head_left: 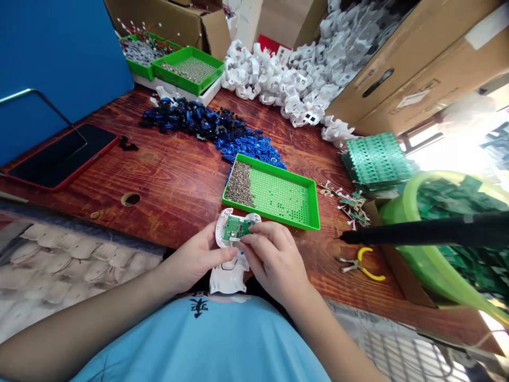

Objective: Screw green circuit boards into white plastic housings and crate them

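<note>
Close to my body, over the table's front edge, my left hand grips a white plastic housing by its left side, thumb across the front. A green circuit board lies in the upper part of that housing. My right hand has its fingertips pinched at the board's right edge; whether they press or hold it is hard to see. Below the hands, a white plastic piece with a dark wire rests against my blue shirt. Just beyond stands a green tray with small screws heaped at its left end.
Blue and black plastic parts and white housings are piled behind. At right are a black electric screwdriver, yellow-handled pliers, stacked green boards and a green tub. A phone lies at left.
</note>
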### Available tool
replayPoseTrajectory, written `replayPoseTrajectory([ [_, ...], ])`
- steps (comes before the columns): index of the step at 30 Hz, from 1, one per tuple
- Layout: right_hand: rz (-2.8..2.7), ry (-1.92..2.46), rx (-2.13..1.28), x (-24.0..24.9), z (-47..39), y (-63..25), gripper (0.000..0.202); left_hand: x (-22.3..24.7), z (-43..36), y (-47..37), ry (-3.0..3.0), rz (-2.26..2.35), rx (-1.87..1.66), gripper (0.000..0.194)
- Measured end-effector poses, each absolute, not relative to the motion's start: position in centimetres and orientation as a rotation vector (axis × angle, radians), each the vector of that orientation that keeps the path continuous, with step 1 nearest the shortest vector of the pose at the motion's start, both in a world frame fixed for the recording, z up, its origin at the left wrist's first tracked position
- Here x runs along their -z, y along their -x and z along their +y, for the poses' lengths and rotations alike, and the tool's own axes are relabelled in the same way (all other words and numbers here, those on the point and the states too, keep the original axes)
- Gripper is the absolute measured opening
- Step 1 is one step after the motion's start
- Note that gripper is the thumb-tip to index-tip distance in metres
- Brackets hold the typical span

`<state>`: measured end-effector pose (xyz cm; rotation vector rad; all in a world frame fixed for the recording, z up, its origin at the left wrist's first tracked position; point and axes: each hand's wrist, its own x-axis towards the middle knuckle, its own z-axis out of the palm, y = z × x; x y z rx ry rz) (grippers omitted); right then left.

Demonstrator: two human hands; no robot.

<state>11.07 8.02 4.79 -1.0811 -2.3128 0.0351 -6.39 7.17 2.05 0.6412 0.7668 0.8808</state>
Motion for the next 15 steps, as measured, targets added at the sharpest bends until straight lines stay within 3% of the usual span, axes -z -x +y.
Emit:
replayPoseTrajectory([
  [7, -2.344, 1.074, -0.078, -4.1, 8.3, -11.4, 0.009, -2.2, 7.1, 6.0, -0.639, 0.763, -0.882, 0.043],
  [15, -2.330, 1.146, -0.134, -3.8, 8.0, -11.2, 0.008, -2.0, 7.6, 5.3, -0.659, 0.900, -0.951, 0.022],
])
